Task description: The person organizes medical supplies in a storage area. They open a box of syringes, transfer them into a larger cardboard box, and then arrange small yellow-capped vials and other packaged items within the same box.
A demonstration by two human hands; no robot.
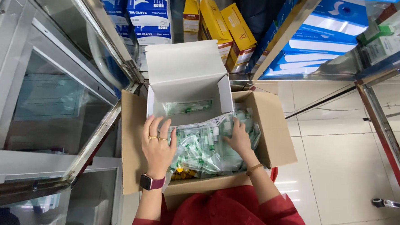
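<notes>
Head view looks down on a brown cardboard box [275, 143] resting on the person's lap, filled with clear sealed packets [203, 148] holding green-tipped parts. Left hand [157, 144] lies flat on the pile at the box's left side, fingers [156, 126] spread and closed on nothing. Right hand [238, 137] presses into the packets near the middle, its fingers buried, so I cannot tell whether it grips one. Just behind stands an open white box [188, 80] with one packet inside, before shelves of blue boxes [146, 11] and yellow boxes [226, 23].
</notes>
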